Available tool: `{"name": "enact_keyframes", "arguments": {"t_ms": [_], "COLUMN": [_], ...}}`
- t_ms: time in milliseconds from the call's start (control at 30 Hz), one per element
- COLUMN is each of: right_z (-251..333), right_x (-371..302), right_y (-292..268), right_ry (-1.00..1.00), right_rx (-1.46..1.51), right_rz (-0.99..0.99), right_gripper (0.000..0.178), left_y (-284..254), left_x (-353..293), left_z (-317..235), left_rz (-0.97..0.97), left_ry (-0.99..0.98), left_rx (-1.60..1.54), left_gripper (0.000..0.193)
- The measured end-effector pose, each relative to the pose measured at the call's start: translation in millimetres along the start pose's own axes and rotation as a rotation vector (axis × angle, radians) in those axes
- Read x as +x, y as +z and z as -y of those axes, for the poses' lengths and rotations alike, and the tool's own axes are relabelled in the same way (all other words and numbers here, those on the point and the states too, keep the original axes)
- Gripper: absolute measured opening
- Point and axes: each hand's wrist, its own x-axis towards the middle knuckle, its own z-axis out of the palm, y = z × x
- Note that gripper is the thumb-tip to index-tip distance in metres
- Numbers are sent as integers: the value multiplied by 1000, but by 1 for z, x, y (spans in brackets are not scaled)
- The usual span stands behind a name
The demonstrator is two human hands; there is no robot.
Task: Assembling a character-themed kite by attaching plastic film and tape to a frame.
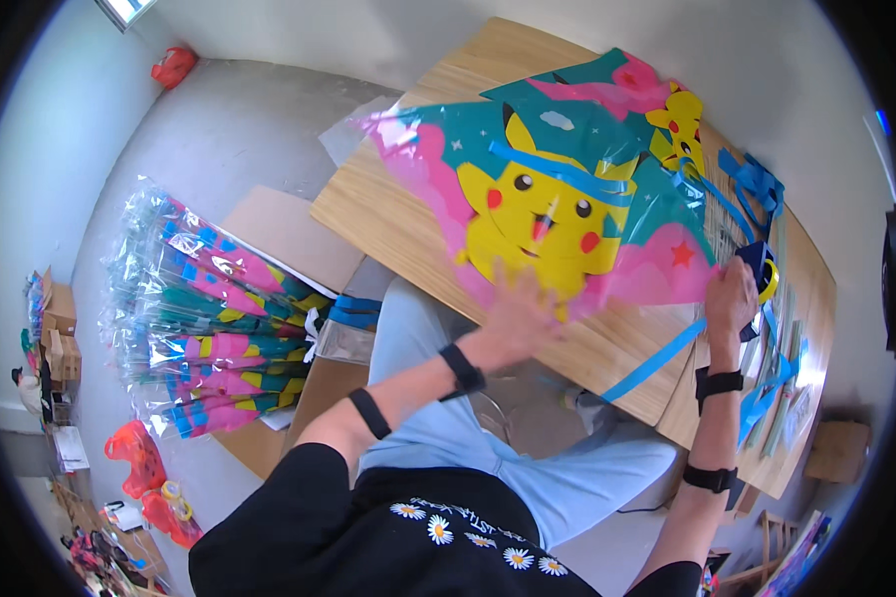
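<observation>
A kite (553, 234) in teal and pink, printed with a yellow cartoon animal, lies spread on the wooden table in clear plastic. My left hand (523, 316) is over its lower edge, fingers apart and slightly blurred, holding nothing. By the kite's right corner my right hand (732, 297) is closed on a dark tape dispenser (756, 261) with a yellow roll; its fingertips are partly hidden. A blue ribbon strip (657, 360) runs from beside that hand across the table, and another blue strip (558, 171) lies across the printed figure's head.
A second kite (679, 124) lies partly under the first. Blue ribbons (757, 189) and thin rods (788, 383) are at the right of the table (388, 214). Several wrapped kites (229, 318) sit in a cardboard box (279, 231) at left. Red bags (137, 458) are on the floor.
</observation>
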Motion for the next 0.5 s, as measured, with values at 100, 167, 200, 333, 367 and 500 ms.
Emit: {"name": "enact_keyframes", "arguments": {"t_ms": [100,167,200,333,367,500], "right_z": [-4,-5,-9,-14,-18,-35], "right_x": [13,19,23,28,28,15], "right_y": [-17,-26,-33,-52,-53,-34], "right_ry": [-25,-43,-53,-50,-57,2], "right_rx": [-69,-107,-150,-239,-242,-197], "right_rz": [-22,-72,-93,-94,-101,-127], "right_gripper": [10,11,11,13,13,9], "left_y": [29,40,50,68,66,60], "left_x": [16,29,41,77,86,97], "left_z": [-61,-93,-107,-121,-120,-65], "left_rz": [4,122,124,229,288,-260], "left_ry": [52,168,185,324,310,131], "left_rx": [-136,-319,-339,-498,-562,-577], "left_gripper": [56,58,58,50,46,24]}}
